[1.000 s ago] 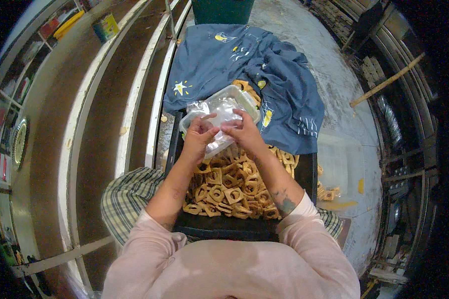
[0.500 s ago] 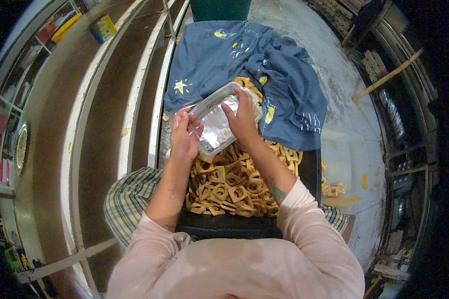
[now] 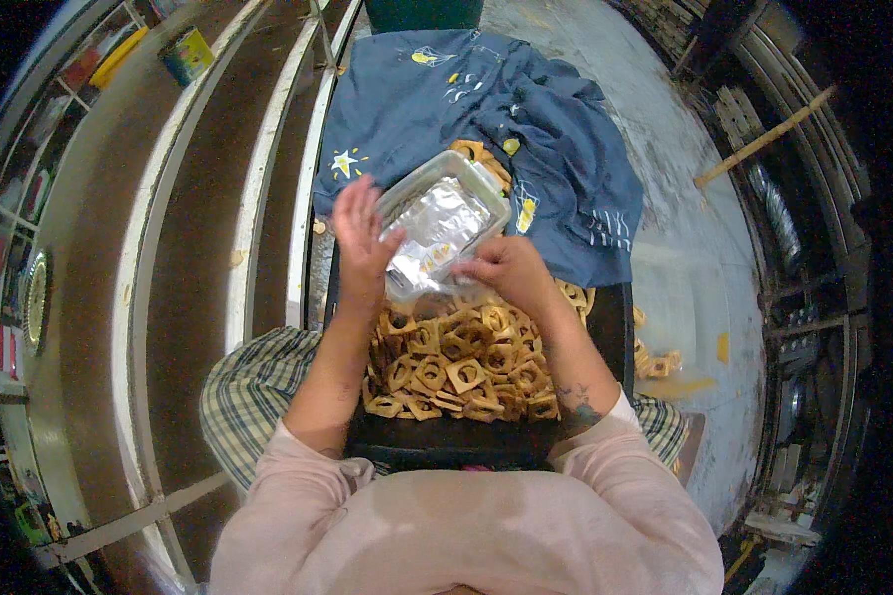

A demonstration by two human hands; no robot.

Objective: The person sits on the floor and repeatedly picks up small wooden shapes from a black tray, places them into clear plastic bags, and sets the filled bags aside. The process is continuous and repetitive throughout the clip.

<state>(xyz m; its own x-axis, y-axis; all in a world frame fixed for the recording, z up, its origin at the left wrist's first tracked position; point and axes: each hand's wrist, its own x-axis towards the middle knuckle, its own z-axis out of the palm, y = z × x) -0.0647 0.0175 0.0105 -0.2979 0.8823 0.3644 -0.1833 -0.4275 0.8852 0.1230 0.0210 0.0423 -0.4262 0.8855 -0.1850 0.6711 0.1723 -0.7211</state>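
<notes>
A clear rectangular plastic container [image 3: 497,205] sits tilted over a heap of square, tan snack pieces with round holes [image 3: 466,375]. Silver, foil-like shine and a few small orange bits show in its bottom. My left hand [image 3: 362,238] is raised at the container's left side, fingers apart and slightly blurred, with nothing visible in it. At the near right rim, my right hand [image 3: 511,273] is closed, its thumb and fingers pinching the edge. A faint see-through blur lies just below that rim; I cannot make out what it is.
The heap fills a black tray [image 3: 417,433] in front of me. Blue printed cloth [image 3: 417,109] covers its far part. White-edged steps [image 3: 253,198] run along the left. On the right floor lies a clear plastic sheet [image 3: 680,327] with several pieces. A green bin [image 3: 422,14] stands beyond.
My right hand has drawn back from the container's far side to its near right rim. The left hand's curled fingers have straightened and lifted. The view has shifted slightly.
</notes>
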